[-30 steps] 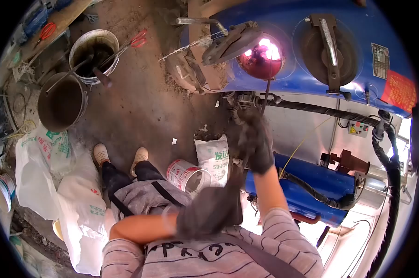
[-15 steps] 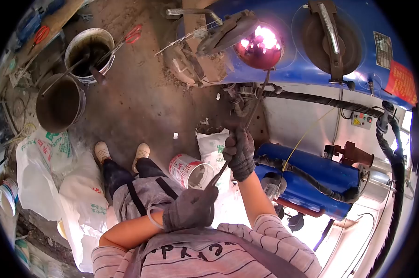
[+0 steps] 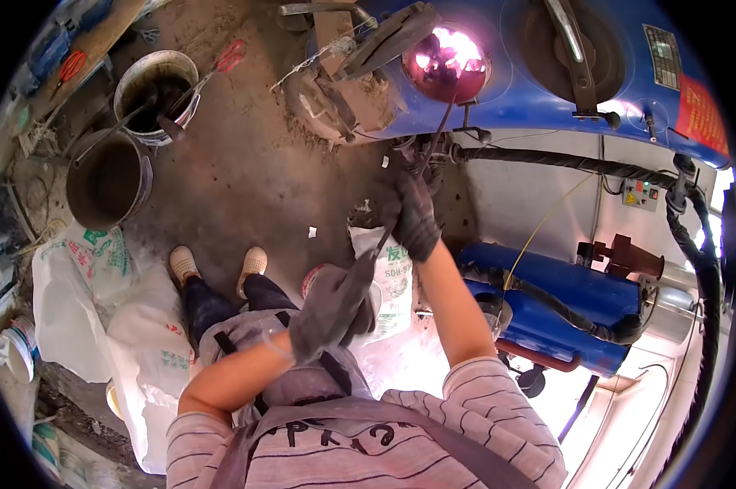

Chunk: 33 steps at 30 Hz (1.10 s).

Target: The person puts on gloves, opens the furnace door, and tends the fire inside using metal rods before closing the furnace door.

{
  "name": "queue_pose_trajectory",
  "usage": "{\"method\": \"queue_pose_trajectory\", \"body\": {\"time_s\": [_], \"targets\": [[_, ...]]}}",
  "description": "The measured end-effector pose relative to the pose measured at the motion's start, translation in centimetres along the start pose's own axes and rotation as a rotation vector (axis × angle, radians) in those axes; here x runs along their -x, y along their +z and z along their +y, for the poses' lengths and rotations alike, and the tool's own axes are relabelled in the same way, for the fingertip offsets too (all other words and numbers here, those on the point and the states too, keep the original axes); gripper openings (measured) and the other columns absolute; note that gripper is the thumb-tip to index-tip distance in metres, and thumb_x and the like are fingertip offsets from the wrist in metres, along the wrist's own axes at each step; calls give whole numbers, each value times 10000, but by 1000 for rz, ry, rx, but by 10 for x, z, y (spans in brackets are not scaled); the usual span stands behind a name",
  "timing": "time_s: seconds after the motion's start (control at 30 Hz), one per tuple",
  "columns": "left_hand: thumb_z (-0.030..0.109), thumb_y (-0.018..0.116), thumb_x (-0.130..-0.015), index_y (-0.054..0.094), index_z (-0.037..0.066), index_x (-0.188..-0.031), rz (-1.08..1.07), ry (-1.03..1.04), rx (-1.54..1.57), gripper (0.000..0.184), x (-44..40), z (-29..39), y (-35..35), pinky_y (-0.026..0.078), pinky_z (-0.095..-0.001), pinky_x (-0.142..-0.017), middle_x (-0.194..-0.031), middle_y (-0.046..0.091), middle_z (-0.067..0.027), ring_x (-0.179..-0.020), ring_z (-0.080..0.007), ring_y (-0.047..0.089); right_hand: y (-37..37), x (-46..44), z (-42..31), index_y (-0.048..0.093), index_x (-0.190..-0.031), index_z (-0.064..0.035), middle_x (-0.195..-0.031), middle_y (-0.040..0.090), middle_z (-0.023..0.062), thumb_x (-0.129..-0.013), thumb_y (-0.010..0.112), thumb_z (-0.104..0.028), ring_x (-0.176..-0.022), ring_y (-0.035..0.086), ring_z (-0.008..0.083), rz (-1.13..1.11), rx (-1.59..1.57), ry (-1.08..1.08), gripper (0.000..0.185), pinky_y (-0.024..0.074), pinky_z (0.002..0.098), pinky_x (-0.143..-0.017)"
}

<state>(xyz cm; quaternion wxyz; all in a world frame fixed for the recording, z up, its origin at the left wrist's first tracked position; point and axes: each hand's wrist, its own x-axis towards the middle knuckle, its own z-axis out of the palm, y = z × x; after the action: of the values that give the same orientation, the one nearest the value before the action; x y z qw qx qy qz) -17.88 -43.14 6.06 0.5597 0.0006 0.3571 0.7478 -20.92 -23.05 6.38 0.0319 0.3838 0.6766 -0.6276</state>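
A long, thin metal poker (image 3: 439,138) runs from the glowing round furnace opening (image 3: 447,65) down to my hands. My right hand (image 3: 417,218), in a dark grey glove, is wrapped round its shaft below the opening. Lower and to the left, my left hand (image 3: 329,314), gloved the same way, is at the near end of the poker, which its glove partly hides. Bright pink-white fire fills the opening, and the poker's far tip is lost in the glare. The opening's dark metal door (image 3: 392,39) stands swung aside to the left.
A blue boiler (image 3: 531,110) has a second, closed hatch (image 3: 575,57). Two buckets (image 3: 109,183) stand at left, with tongs (image 3: 229,57) in one. White sacks (image 3: 144,342) lie beside my feet, and another sack (image 3: 394,281) stands ahead. A smaller blue tank (image 3: 559,306) and wrapped pipes are at right.
Both hands have moved up and slightly left with the poker, and its far end now reaches into the fiery opening. The view has shifted slightly.
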Motion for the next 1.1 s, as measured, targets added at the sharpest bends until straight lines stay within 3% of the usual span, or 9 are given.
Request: {"method": "queue_pose_trajectory", "body": {"time_s": [0.07, 0.1, 0.27, 0.43, 0.6, 0.67, 0.83, 0.9, 1.1], "targets": [[491, 433, -875, 472, 58, -482, 51, -64, -40, 586, 26, -13, 1, 339, -274, -355, -420, 466, -36, -363, -122, 450, 2, 22, 11, 561, -993, 26, -580, 440, 7, -885, 385, -278, -435, 401, 102, 10, -111, 104, 368, 341, 245, -375], [449, 443, -886, 477, 62, -484, 59, -149, -33, 560, 41, -15, 3, 347, -279, -361, -420, 467, -35, -372, -118, 459, 10, 35, 9, 552, -881, -107, -540, 395, -24, -881, 433, -371, -386, 361, 82, 11, -187, 199, 290, 297, 225, -329], [263, 383, -943, 513, 67, -568, -95, 81, -194, 443, 60, -65, -7, 385, -256, -430, -493, 516, -26, -445, -110, 486, 20, 59, 42, 532, -1032, -35, -475, 397, 7, -898, 412, -425, -296, 342, 113, 49, -127, 165, 430, 285, 248, -273], [282, 401, -933, 519, 57, -572, -140, 453, -357, 441, 43, -92, -9, 398, -262, -403, -481, 522, -49, -417, -117, 493, 14, 61, 38, 529, -1041, -14, -463, 406, 17, -902, 407, -428, -287, 349, 114, 105, -140, 216, 454, 293, 251, -267], [439, 382, -910, 525, 37, -561, -80, -63, -31, 552, 13, -75, -1, 365, -263, -374, -451, 494, -42, -379, -118, 460, -19, 28, 42, 511, -1062, -1, -530, 417, -13, -901, 423, -404, -383, 383, 78, 64, 17, 94, 443, 305, 230, -329], [533, 366, -885, 520, 31, -535, -30, -98, -75, 631, -19, -48, 8, 345, -263, -356, -433, 477, -36, -359, -118, 442, -46, -15, 60, 510, -1070, -5, -574, 448, -18, -902, 423, -388, -416, 404, 74, 25, 352, -300, 427, 324, 225, -352], [608, 396, -835, 493, 38, -548, 151, 65, -25, 646, -123, -4, 9, 301, -261, -317, -419, 442, -32, -324, -113, 396, -75, -126, 12, 507, -1100, -55, -728, 552, -6, -901, 430, -263, -485, 455, 80, -30, -197, 101, 298, 387, 216, -411], [536, 457, -845, 483, 50, -635, 164, 249, 37, 530, -153, -15, 2, 297, -250, -314, -464, 458, -27, -330, -106, 396, -100, -174, 22, 514, -1100, -71, -719, 538, -13, -901, 436, -245, -471, 447, 67, -101, 243, -105, 276, 373, 212, -393], [469, 481, -859, 489, 45, -630, 95, -52, 277, 482, -117, -2, 23, 278, -258, -294, -467, 461, -26, -319, -110, 392, -75, -111, 5, 524, -1100, -53, -690, 515, -35, -898, 447, -249, -403, 393, 30, -24, 32, -46, 292, 303, 173, -346]]}}
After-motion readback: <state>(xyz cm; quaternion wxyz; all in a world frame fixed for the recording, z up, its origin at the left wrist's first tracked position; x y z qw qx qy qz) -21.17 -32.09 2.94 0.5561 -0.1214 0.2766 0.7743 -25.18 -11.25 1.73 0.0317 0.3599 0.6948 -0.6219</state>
